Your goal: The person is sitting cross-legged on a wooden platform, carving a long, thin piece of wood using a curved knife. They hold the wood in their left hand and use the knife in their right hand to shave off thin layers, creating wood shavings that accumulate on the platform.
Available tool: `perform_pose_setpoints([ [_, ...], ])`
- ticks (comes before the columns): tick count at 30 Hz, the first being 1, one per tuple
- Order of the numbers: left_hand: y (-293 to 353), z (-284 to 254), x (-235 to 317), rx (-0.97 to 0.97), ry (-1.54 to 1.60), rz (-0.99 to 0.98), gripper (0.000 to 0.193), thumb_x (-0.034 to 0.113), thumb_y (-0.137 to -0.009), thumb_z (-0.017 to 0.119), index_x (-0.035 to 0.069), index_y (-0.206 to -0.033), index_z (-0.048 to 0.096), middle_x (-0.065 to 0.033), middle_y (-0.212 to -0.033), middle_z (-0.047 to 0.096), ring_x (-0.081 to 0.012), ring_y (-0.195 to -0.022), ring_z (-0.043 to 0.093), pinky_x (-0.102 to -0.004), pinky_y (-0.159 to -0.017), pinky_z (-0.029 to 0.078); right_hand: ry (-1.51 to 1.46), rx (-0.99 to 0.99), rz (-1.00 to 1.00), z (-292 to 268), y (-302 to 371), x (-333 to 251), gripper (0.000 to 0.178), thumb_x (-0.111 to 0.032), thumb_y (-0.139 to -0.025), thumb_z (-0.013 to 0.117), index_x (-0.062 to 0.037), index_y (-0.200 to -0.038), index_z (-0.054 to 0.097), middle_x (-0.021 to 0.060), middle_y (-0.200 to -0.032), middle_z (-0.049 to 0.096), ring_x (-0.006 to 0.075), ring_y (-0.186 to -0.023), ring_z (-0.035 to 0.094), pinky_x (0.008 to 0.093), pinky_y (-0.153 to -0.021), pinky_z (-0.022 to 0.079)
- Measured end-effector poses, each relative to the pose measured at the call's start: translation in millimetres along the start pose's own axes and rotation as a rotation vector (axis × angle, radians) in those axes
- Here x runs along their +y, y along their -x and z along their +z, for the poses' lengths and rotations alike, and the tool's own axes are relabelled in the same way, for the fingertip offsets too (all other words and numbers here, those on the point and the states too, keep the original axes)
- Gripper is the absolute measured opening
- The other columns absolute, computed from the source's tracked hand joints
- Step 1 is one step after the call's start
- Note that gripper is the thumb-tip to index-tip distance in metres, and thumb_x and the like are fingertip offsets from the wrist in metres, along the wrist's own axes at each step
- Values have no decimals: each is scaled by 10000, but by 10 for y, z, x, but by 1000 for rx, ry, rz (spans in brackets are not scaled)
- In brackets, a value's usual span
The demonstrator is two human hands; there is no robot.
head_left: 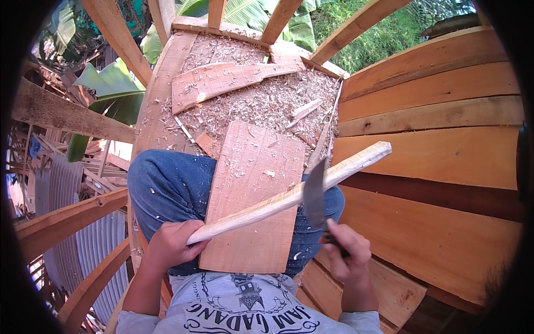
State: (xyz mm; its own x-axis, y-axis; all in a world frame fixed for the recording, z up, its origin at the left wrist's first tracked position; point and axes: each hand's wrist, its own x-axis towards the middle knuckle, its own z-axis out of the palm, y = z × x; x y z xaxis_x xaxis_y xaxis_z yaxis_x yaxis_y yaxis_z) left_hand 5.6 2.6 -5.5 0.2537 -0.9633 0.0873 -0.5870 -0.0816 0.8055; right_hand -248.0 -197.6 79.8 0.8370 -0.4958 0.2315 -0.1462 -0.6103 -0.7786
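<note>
Left hand (177, 244) fisted round near end of whittled wooden stick (261, 207) | right hand (350, 251) clenching broad-bladed knife (315, 197) | stick slants far-right over wooden board (256, 161) | light, stiff, splintery, I'd guess; best held at that near end

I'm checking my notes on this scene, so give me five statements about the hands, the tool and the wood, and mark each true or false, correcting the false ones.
1. The left hand grips one end of the pale stick. True.
2. The right hand holds a hammer. False: it holds a knife with a broad, dark blade.
3. A flat board rests on the person's lap. True.
4. The stick lies wholly to the left of the board. False: it crosses over the board.
5. Wood shavings lie scattered beyond the board. True.
</note>
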Motion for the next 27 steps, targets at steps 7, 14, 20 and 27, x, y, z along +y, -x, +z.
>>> perform_pose_setpoints([
  [7,-10,-35,17,-32,21,-24,251,98,-683,769,32,-864,608,-94,-673,630,-246,-575,641,-313,-513,498,-125,305,206,-16,76,-30,421,-88,-921,507,4,-1323,425,120,-784,573,79,-506,481,192,-429,376],
  [14,2,-1,42,-41,32,-22,252,100,-698,755,33,-888,604,-103,-682,628,-266,-587,642,-325,-516,503,-257,495,200,-101,207,-39,429,-61,-906,524,12,-1319,433,123,-817,582,76,-502,481,183,-423,384],
  [20,-17,1,43,-1,9,9,203,98,-709,759,34,-836,615,-84,-629,615,-220,-529,631,-295,-480,478,-366,518,304,-100,92,-167,378,9,-849,568,53,-1221,521,123,-781,624,131,-626,585,247,-578,477],
  [27,30,6,71,-34,25,-3,207,97,-708,761,33,-844,618,-87,-647,625,-222,-540,633,-294,-486,484,-117,263,216,-76,120,-75,425,-19,-884,532,17,-1299,451,112,-796,595,88,-555,519,207,-490,420],
])
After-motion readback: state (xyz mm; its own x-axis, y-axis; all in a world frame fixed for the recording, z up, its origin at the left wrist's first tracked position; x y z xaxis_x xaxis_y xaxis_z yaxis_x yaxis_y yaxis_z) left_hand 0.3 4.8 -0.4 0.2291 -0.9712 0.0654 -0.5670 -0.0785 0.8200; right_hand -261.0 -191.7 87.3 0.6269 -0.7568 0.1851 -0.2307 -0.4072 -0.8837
